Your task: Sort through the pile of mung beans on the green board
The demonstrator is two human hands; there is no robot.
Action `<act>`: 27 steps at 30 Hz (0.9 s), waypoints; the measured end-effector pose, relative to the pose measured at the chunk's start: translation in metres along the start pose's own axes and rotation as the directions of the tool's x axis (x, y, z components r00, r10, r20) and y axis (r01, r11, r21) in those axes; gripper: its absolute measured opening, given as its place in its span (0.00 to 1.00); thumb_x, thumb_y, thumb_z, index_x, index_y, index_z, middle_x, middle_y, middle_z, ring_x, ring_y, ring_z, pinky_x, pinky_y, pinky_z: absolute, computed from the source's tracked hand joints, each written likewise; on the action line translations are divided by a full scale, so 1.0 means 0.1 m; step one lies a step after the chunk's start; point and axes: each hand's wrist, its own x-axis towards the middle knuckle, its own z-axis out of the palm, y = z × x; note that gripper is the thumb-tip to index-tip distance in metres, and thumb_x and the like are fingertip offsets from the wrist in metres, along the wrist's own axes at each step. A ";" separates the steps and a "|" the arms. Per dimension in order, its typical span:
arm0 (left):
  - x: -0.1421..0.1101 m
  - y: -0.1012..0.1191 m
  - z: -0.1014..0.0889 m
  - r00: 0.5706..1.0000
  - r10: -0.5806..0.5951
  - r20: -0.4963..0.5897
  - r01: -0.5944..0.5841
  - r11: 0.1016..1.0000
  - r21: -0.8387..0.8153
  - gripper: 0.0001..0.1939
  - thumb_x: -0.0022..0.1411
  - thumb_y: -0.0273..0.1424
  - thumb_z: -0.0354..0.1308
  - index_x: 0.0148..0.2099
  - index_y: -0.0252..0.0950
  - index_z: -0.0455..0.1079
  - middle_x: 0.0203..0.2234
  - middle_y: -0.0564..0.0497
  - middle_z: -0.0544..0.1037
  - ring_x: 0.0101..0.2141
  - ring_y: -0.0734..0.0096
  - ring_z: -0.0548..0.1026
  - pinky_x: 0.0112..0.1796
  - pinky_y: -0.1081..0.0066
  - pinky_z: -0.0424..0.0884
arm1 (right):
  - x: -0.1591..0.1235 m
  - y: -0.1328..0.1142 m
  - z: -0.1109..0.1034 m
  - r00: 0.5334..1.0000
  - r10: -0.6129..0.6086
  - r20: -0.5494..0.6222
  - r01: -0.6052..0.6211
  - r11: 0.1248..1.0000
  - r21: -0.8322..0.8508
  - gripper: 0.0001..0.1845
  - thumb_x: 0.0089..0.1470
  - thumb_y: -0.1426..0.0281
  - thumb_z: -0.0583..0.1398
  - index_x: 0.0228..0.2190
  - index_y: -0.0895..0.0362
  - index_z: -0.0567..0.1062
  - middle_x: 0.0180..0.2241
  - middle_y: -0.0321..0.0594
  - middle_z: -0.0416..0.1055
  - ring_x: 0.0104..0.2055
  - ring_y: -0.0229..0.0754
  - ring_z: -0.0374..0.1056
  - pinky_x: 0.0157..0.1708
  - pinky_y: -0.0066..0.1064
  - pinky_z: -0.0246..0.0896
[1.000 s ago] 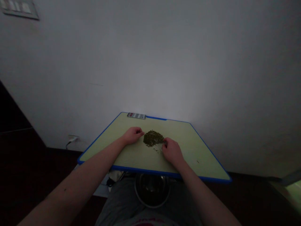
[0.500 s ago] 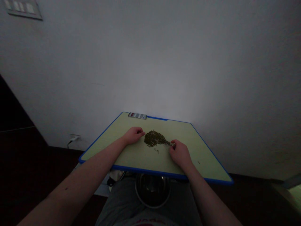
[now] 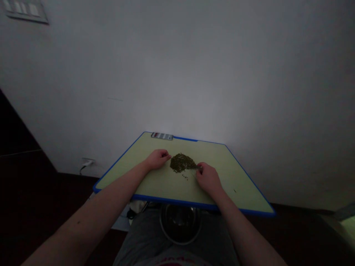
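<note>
A heap of small green-brown grains (image 3: 181, 163), resembling mung beans, lies on a pale yellow-green table (image 3: 163, 184) with a blue rim. It narrows to a tail on its right side, and a few loose grains sit in front. At the heap's left edge is my left hand (image 3: 158, 159), fingers curled and thumb against the forefinger; what they hold, if anything, is too small to name. My right hand (image 3: 207, 177) is closed at the tail's tip, its fingertips on something thin and greyish that I cannot make out.
A phone-like device (image 3: 162, 136) lies along the table's back edge, by the white wall (image 3: 188, 81). Below the front edge, a metal bowl (image 3: 180, 242) rests on my lap. A small dark sliver (image 3: 235, 191) lies at right. A plug (image 3: 88, 163) sits in the wall at left.
My right hand has moved slightly left, toward the heap, and the tail of grains looks shorter. My left hand has stayed in place.
</note>
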 end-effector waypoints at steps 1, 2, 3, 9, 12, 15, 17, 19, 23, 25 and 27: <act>0.00 0.00 0.00 1.000 -0.003 0.001 0.003 1.000 -0.001 0.17 0.54 0.42 0.48 0.26 0.34 0.66 0.17 0.56 0.64 0.22 0.76 0.62 0.25 0.74 0.55 | 0.01 0.01 0.00 1.000 0.011 -0.001 -0.011 1.000 -0.002 0.14 0.48 0.73 0.53 0.38 0.58 0.71 0.32 0.41 0.72 0.34 0.40 0.67 0.34 0.28 0.54; 0.00 0.00 0.00 1.000 -0.005 0.000 0.005 1.000 0.001 0.17 0.54 0.42 0.48 0.26 0.34 0.66 0.17 0.56 0.64 0.22 0.76 0.62 0.25 0.74 0.55 | 0.01 0.04 -0.01 1.000 0.024 -0.002 -0.024 1.000 -0.004 0.14 0.48 0.73 0.53 0.38 0.58 0.71 0.31 0.41 0.72 0.33 0.40 0.67 0.33 0.28 0.54; 0.00 0.00 0.00 1.000 -0.004 -0.004 0.004 1.000 0.004 0.17 0.54 0.42 0.48 0.25 0.34 0.66 0.17 0.56 0.64 0.22 0.76 0.62 0.25 0.74 0.55 | 0.02 0.07 -0.01 0.999 0.035 -0.003 -0.035 0.999 -0.009 0.15 0.47 0.73 0.53 0.38 0.58 0.71 0.31 0.40 0.73 0.33 0.40 0.67 0.33 0.28 0.54; 0.00 -0.01 0.00 1.000 0.011 -0.003 -0.011 1.000 0.020 0.17 0.54 0.42 0.48 0.26 0.34 0.66 0.17 0.55 0.65 0.22 0.76 0.62 0.25 0.74 0.55 | 0.01 0.23 -0.04 0.998 0.068 -0.015 -0.068 0.997 -0.030 0.15 0.48 0.71 0.53 0.39 0.58 0.71 0.30 0.42 0.73 0.32 0.41 0.67 0.31 0.28 0.54; 0.01 -0.01 0.00 1.000 0.003 -0.002 -0.003 1.000 0.026 0.17 0.54 0.42 0.48 0.26 0.34 0.66 0.17 0.55 0.65 0.22 0.76 0.62 0.25 0.74 0.55 | -0.01 0.23 -0.04 0.999 0.043 -0.015 -0.043 0.999 -0.023 0.15 0.48 0.71 0.53 0.39 0.58 0.71 0.31 0.42 0.73 0.32 0.41 0.67 0.32 0.29 0.54; 0.01 -0.01 0.00 1.000 -0.001 -0.004 0.001 1.000 0.027 0.17 0.54 0.43 0.48 0.25 0.34 0.66 0.17 0.55 0.64 0.22 0.76 0.62 0.25 0.74 0.55 | -0.02 0.16 -0.03 0.999 -0.031 -0.010 0.031 1.000 -0.004 0.14 0.49 0.72 0.52 0.38 0.57 0.71 0.35 0.42 0.72 0.35 0.41 0.66 0.36 0.29 0.54; 0.01 0.00 0.00 1.000 -0.001 -0.001 0.001 1.000 0.027 0.17 0.54 0.43 0.48 0.25 0.34 0.66 0.17 0.55 0.64 0.22 0.76 0.62 0.25 0.74 0.55 | -0.02 0.11 -0.02 0.998 -0.070 -0.002 0.070 0.998 0.002 0.13 0.49 0.72 0.52 0.38 0.57 0.71 0.36 0.42 0.72 0.37 0.41 0.66 0.38 0.29 0.54; 0.01 0.00 0.00 1.000 0.002 0.001 -0.002 1.000 0.025 0.17 0.54 0.43 0.48 0.25 0.34 0.66 0.17 0.55 0.64 0.22 0.76 0.62 0.24 0.74 0.55 | 0.00 0.06 0.00 0.996 -0.087 0.014 0.087 0.996 -0.004 0.14 0.49 0.72 0.52 0.39 0.58 0.70 0.37 0.43 0.72 0.38 0.41 0.66 0.39 0.29 0.54; 0.00 0.01 0.00 1.000 0.011 0.003 -0.011 1.000 0.016 0.17 0.54 0.43 0.48 0.25 0.34 0.66 0.17 0.55 0.64 0.22 0.76 0.61 0.24 0.74 0.54 | 0.10 -0.01 0.02 0.992 -0.115 0.052 0.116 0.993 -0.012 0.15 0.49 0.73 0.52 0.40 0.58 0.70 0.38 0.43 0.71 0.39 0.42 0.66 0.41 0.29 0.54; 0.00 0.01 -0.01 1.000 0.018 0.003 -0.018 1.000 0.017 0.17 0.54 0.42 0.48 0.26 0.34 0.66 0.17 0.55 0.64 0.22 0.76 0.61 0.24 0.74 0.54 | 0.15 -0.04 0.03 0.988 -0.133 0.078 0.134 0.991 -0.007 0.15 0.49 0.73 0.53 0.40 0.58 0.70 0.37 0.43 0.71 0.39 0.42 0.66 0.41 0.29 0.55; 0.00 0.01 0.00 1.000 0.023 -0.003 -0.023 1.000 0.017 0.16 0.55 0.42 0.48 0.25 0.34 0.66 0.17 0.55 0.64 0.22 0.76 0.62 0.24 0.74 0.55 | 0.19 -0.05 0.03 0.981 -0.161 0.108 0.161 0.987 0.012 0.15 0.49 0.74 0.53 0.41 0.57 0.70 0.37 0.42 0.72 0.38 0.41 0.66 0.41 0.29 0.55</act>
